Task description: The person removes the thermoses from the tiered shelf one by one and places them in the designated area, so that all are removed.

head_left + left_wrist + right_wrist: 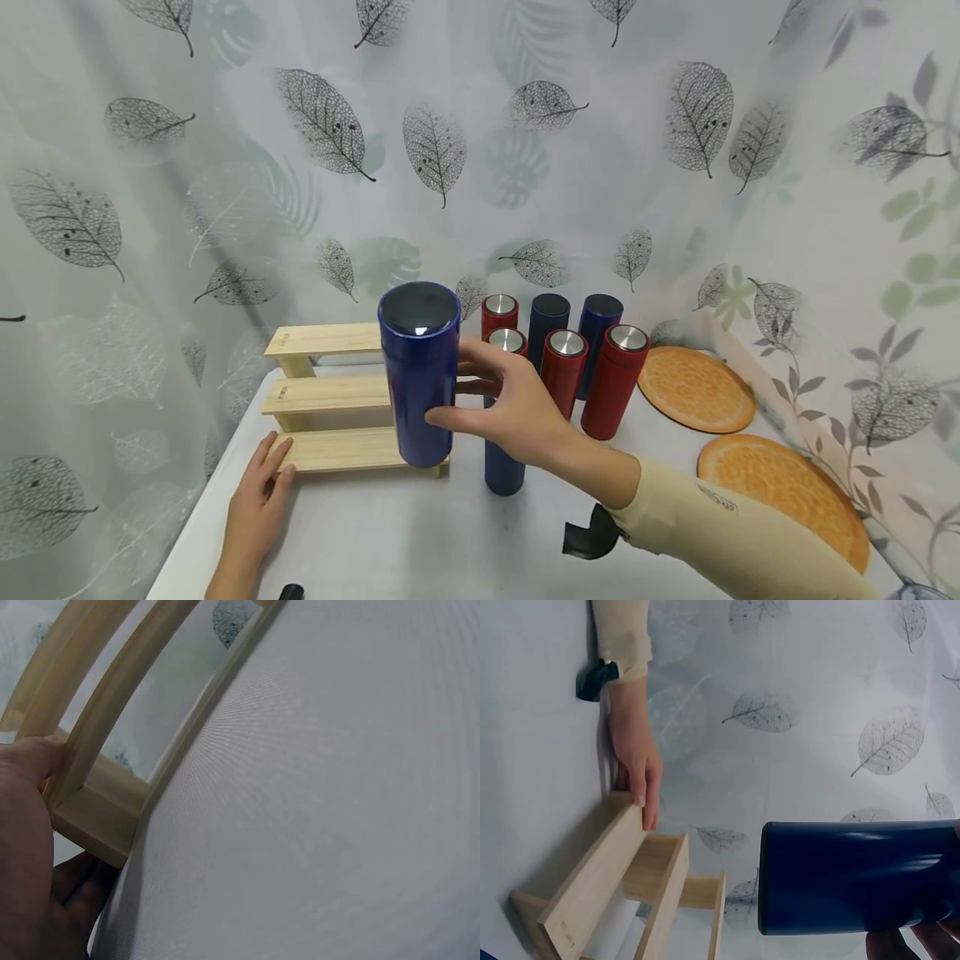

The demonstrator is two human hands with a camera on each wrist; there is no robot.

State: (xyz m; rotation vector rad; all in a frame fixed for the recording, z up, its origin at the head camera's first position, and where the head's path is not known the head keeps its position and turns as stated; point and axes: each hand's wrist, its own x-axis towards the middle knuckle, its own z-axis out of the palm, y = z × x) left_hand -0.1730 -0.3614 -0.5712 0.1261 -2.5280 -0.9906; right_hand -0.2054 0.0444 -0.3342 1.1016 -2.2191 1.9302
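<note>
My right hand (517,408) grips a shiny blue vacuum flask (422,375) with a dark top, thumb in front and fingers behind. The flask is upright in the air before the right part of a three-step wooden rack (341,450). In the right wrist view the flask (847,877) lies across the picture, fingertips (930,941) along its side. At the rack's left front end, my left hand (255,504) holds the lowest step. The left wrist view has its thumb (45,756) against the wood (101,817), other fingers round the end.
Right of the rack stand several flasks: red ones (618,379) with silver lids and dark blue ones (504,471), close together. Two round orange mats (697,390) lie farther right. A leaf-patterned curtain (480,150) hangs behind the white table (420,542).
</note>
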